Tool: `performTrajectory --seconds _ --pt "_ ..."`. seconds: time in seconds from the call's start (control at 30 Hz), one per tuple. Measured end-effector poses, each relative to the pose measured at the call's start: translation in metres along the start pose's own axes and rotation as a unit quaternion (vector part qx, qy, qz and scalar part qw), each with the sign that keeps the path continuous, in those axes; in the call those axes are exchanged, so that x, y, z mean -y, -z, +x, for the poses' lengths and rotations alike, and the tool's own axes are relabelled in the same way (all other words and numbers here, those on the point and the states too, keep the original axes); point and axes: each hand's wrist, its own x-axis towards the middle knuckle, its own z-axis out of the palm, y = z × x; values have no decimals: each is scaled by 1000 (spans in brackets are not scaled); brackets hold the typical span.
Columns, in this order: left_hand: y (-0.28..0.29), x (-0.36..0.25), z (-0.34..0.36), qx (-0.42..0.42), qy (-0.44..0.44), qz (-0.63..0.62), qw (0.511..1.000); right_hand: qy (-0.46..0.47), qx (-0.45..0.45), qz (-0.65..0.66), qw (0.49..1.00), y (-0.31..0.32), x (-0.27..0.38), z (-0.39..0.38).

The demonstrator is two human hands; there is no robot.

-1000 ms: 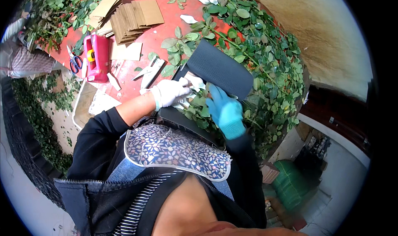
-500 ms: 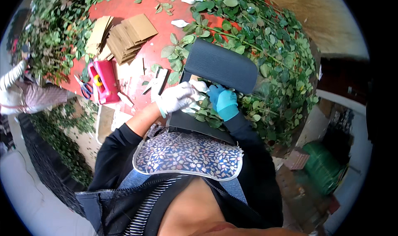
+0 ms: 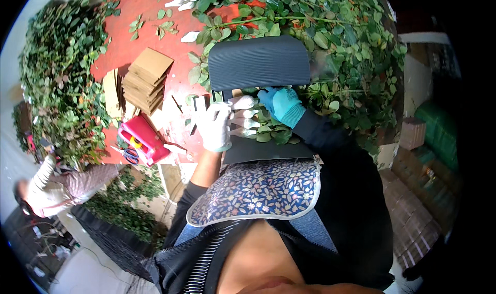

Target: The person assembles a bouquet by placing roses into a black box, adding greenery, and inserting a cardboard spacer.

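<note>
Several flower buds in white mesh sleeves (image 3: 245, 123) lie in a row, with leafy stems (image 3: 279, 134) running to the right. They rest between a raised black ribbed panel (image 3: 258, 64) and a lower black panel (image 3: 266, 150). My left hand (image 3: 215, 127), in a white glove, has its fingers closed at the tip of the uppermost sleeved bud (image 3: 241, 103). At that bud's stem end, my right hand (image 3: 281, 107) in a blue glove is closed, its fingers bent around the stem, which is mostly hidden.
Piled cardboard pieces (image 3: 147, 82) lie left on the red table (image 3: 181, 61), near a pink tape dispenser (image 3: 142, 139) and scissors (image 3: 126, 154). A white and black stapler-like tool (image 3: 199, 108) is beside my left hand. Leafy stems (image 3: 346, 51) cover the right side. Another person (image 3: 62, 188) stands far left.
The view has shifted and turned, so the table sits differently. My left hand has drawn back from over the buds, leaving the row in sight. My right hand stays at the stem end.
</note>
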Motion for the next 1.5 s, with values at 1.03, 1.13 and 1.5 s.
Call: performTrajectory --seconds 1.03,1.13,1.5 --pt "17 13 14 156 36 284 945 178 -95 31 979 -11 -16 -11" --pt "4 -11 13 183 -82 400 894 96 -31 5 995 -16 -3 -8" --pt "71 -23 9 20 56 4 998 166 -138 126 968 -5 -14 -21"
